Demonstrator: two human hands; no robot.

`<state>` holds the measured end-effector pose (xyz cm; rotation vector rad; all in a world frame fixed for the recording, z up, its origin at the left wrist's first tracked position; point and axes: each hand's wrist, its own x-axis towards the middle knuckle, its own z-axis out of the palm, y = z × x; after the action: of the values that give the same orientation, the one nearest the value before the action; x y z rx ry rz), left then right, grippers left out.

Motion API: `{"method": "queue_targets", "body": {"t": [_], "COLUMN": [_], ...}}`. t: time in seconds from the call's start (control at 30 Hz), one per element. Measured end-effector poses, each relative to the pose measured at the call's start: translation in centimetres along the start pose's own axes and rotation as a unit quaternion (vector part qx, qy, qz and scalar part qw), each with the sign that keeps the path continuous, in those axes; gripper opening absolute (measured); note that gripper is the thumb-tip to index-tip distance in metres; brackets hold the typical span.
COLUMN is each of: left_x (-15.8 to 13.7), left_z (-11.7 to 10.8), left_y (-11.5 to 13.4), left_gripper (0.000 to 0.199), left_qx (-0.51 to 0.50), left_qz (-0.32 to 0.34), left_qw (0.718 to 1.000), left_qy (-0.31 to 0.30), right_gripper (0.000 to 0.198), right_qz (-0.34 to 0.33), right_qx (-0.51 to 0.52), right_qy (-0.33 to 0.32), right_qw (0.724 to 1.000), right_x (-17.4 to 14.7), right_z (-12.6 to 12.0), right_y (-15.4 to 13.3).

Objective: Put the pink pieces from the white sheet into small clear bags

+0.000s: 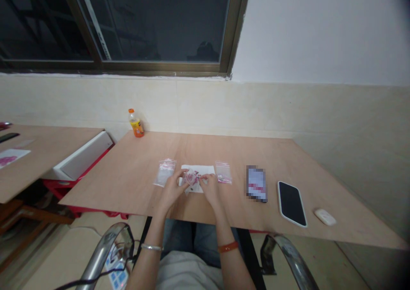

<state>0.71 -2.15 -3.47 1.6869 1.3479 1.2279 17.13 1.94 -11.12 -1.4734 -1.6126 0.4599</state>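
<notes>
A sheet of white paper (207, 169) lies near the table's front edge, with several small dark red and pink pieces (196, 173) on it. My left hand (174, 190) reaches over the paper's left side, thumb and fingers closed on a small clear plastic bag (188, 180). Close by on the right, my right hand (210, 188) has its fingertips pinched together beside the bag. Whatever lies in that pinch is too small to make out. A stack of clear zip bags (165, 172) sits left of the paper, and another zip bag (223, 173) with pinkish contents sits right of it.
To the right lie a phone with a blurred screen (256, 184), a dark-screened white-edged device (291, 203) and a small white case (325, 217). An orange drink bottle (136, 124) stands at the back left by the wall. Another table (48, 142) is further left.
</notes>
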Motion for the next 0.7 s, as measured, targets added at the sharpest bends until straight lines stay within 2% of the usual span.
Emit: {"method": "queue_targets", "body": {"t": [0.17, 0.3, 0.5, 0.7], "left_x": [0.0, 0.0, 0.0, 0.0], "left_z": [0.1, 0.1, 0.3, 0.6], "left_y": [-0.3, -0.4, -0.1, 0.3], "left_gripper": [0.034, 0.033, 0.033, 0.030], "left_qx": [0.000, -0.003, -0.022, -0.015], "left_qz": [0.005, 0.000, -0.004, 0.016], "left_qw": [0.999, 0.998, 0.997, 0.996], "left_qy": [-0.036, -0.060, -0.074, -0.083], "right_gripper": [0.011, 0.013, 0.013, 0.009], "right_qz": [0.017, 0.009, -0.029, -0.072], "right_qx": [0.087, 0.141, 0.171, 0.162], "right_qy": [0.079, 0.096, 0.059, -0.006], "right_qw": [0.993, 0.985, 0.983, 0.984], "right_x": [0.9, 1.2, 0.7, 0.1], "right_z": [-1.7, -3.7, -6.1, -5.7], "right_y": [-1.2, -3.5, -7.2, -8.0]}}
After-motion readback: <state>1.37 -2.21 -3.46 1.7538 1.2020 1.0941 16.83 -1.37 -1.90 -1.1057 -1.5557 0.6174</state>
